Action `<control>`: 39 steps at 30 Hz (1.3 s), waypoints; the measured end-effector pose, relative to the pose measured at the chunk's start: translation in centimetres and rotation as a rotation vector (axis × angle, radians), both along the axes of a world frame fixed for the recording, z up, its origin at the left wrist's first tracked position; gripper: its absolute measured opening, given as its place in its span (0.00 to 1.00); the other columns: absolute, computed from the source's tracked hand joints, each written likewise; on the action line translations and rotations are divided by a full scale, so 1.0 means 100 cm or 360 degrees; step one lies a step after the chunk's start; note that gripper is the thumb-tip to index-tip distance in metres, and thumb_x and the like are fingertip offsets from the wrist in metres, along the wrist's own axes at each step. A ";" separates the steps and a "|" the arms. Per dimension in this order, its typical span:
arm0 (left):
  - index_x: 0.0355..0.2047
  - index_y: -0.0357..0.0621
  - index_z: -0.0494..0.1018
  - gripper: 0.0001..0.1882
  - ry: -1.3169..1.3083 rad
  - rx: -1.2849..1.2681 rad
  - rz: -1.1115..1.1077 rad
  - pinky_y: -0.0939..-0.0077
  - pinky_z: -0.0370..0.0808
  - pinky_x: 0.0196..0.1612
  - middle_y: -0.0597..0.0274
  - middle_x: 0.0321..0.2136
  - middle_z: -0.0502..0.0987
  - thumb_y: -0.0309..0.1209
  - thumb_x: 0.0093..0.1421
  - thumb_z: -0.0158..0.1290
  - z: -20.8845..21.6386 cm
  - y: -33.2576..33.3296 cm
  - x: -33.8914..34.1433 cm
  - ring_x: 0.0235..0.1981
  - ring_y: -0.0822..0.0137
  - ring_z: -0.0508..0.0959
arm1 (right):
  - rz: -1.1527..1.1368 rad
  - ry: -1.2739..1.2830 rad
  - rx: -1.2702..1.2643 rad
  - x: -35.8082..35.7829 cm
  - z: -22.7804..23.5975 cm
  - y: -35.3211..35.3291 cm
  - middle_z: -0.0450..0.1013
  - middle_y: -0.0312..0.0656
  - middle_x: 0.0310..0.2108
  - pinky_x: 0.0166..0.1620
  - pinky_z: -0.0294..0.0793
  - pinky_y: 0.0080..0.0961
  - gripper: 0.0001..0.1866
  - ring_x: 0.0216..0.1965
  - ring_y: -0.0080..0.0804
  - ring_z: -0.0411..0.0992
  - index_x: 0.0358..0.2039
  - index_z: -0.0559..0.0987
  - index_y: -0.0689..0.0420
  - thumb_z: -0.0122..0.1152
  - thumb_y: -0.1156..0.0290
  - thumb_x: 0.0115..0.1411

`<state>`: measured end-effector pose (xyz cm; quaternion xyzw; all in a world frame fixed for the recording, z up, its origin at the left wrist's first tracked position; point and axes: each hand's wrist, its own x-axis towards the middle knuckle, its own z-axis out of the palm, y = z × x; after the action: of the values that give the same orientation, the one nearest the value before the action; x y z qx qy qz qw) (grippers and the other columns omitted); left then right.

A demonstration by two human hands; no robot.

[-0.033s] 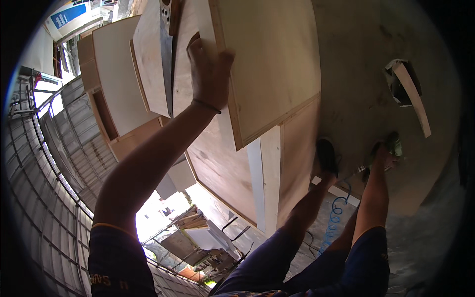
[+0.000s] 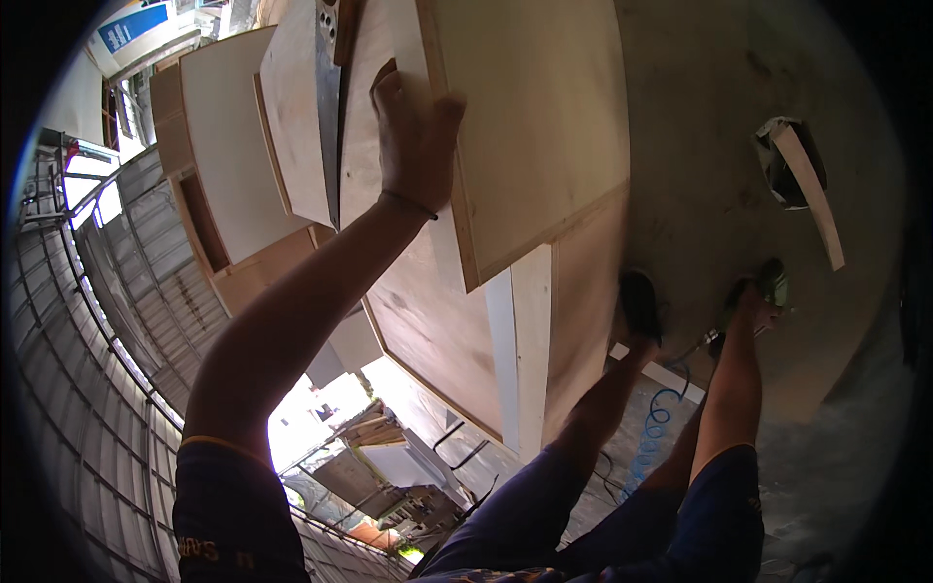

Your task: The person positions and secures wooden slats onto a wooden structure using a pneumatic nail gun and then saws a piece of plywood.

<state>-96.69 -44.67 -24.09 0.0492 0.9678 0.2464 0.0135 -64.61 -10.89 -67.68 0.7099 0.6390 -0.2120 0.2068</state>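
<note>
My left hand point(image 2: 418, 146) is closed over the edge of a pale plywood box point(image 2: 535, 126), its thumb against the front face. Close to that hand, a handsaw point(image 2: 330, 126) with a wooden handle lies on the wooden surface. Low on the right, my right hand point(image 2: 763, 309) is closed around a dark and green air tool point(image 2: 775, 280). A metal fitting joins the tool to a blue coiled air hose point(image 2: 651, 432). The tool's exact kind is hard to make out in the shade.
A brown panel point(image 2: 700, 146) spreads beneath on the right, with a torn hole and a loose wood strip point(image 2: 807, 180) across it. My shoe point(image 2: 641, 303) is by the box's lower side. More cabinet boxes point(image 2: 228, 146) stand to the left, and stacked boards point(image 2: 389, 466) lie beyond.
The blue hose coil has shifted slightly, and the right hand with its tool has moved a little. My left hand keeps its hold on the box edge.
</note>
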 end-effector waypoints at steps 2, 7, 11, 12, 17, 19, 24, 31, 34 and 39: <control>0.52 0.33 0.56 0.28 0.0013 -0.0026 0.0041 0.56 0.65 0.56 0.42 0.54 0.60 0.35 0.57 0.55 0.001 0.005 -0.002 0.53 0.47 0.65 | 0.0309 0.0030 0.0102 0.012 -0.004 0.010 0.55 0.65 0.61 0.60 0.67 0.51 0.58 0.60 0.64 0.61 0.65 0.52 0.66 0.73 0.49 0.43; 0.52 0.36 0.57 0.30 0.0096 -0.0128 -0.0009 0.49 0.55 0.63 0.40 0.61 0.57 0.35 0.55 0.55 -0.013 0.014 -0.007 0.61 0.41 0.59 | 0.1765 -0.0103 0.0254 0.071 -0.001 0.046 0.51 0.61 0.67 0.67 0.55 0.50 0.52 0.65 0.63 0.54 0.67 0.55 0.66 0.67 0.51 0.48; 0.56 0.36 0.56 0.33 0.0178 -0.0306 0.0048 0.52 0.59 0.62 0.41 0.62 0.56 0.37 0.56 0.55 0.001 0.011 0.000 0.61 0.43 0.60 | 0.1249 0.0615 0.0164 0.046 0.079 0.012 0.56 0.57 0.67 0.70 0.50 0.46 0.47 0.68 0.55 0.53 0.66 0.59 0.63 0.67 0.58 0.48; 0.56 0.37 0.56 0.33 0.0168 -0.0299 0.0064 0.52 0.57 0.63 0.42 0.62 0.56 0.37 0.55 0.55 0.001 0.012 -0.001 0.62 0.44 0.59 | 0.0833 0.1251 -0.0358 0.045 0.096 0.011 0.59 0.58 0.64 0.69 0.54 0.44 0.45 0.66 0.53 0.57 0.64 0.61 0.62 0.67 0.62 0.48; 0.54 0.40 0.59 0.32 0.0137 -0.0217 0.0207 0.53 0.50 0.66 0.50 0.62 0.58 0.38 0.51 0.56 0.002 0.015 0.001 0.64 0.48 0.56 | 0.1160 0.1117 -0.0803 -0.008 0.262 -0.017 0.74 0.48 0.35 0.33 0.75 0.34 0.23 0.29 0.37 0.75 0.45 0.73 0.65 0.62 0.72 0.46; 0.53 0.41 0.60 0.32 0.0157 -0.0197 0.0220 0.53 0.49 0.67 0.50 0.61 0.59 0.39 0.50 0.57 -0.001 0.017 -0.002 0.64 0.49 0.56 | 0.1348 0.1090 -0.0963 -0.044 0.344 -0.033 0.74 0.47 0.34 0.34 0.75 0.34 0.19 0.31 0.37 0.75 0.41 0.74 0.65 0.60 0.74 0.46; 0.53 0.36 0.59 0.34 0.0063 -0.0103 0.0211 0.45 0.44 0.69 0.50 0.62 0.57 0.41 0.50 0.57 -0.004 0.019 -0.001 0.69 0.49 0.51 | 0.2094 0.1359 -0.1060 -0.112 0.506 -0.083 0.72 0.55 0.48 0.44 0.76 0.42 0.25 0.40 0.54 0.76 0.50 0.73 0.62 0.62 0.73 0.49; 0.56 0.33 0.61 0.34 0.0150 -0.0030 0.0241 0.42 0.48 0.68 0.45 0.63 0.60 0.39 0.51 0.53 -0.004 0.020 0.003 0.68 0.46 0.55 | 0.2251 0.1172 -0.1279 -0.156 0.599 -0.162 0.68 0.56 0.56 0.46 0.79 0.43 0.45 0.46 0.58 0.75 0.66 0.54 0.56 0.65 0.79 0.48; 0.56 0.32 0.61 0.34 0.0189 -0.0052 0.0221 0.44 0.48 0.69 0.45 0.64 0.60 0.39 0.51 0.53 -0.004 0.018 0.004 0.68 0.45 0.54 | 0.2351 0.1067 -0.1208 -0.166 0.600 -0.175 0.68 0.55 0.55 0.42 0.80 0.42 0.48 0.44 0.57 0.76 0.67 0.53 0.54 0.67 0.79 0.47; 0.56 0.32 0.61 0.35 0.0148 -0.0021 0.0232 0.44 0.47 0.69 0.45 0.64 0.59 0.39 0.51 0.53 -0.006 0.018 0.003 0.68 0.46 0.54 | 0.2391 0.0952 -0.1196 -0.176 0.602 -0.188 0.69 0.54 0.53 0.39 0.81 0.43 0.47 0.41 0.55 0.77 0.66 0.54 0.51 0.68 0.78 0.47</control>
<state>-96.35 -42.92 -24.72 -0.0103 0.9701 0.2376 -0.0490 -82.23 -29.71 -7.49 -0.0962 0.8512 -0.3925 0.3349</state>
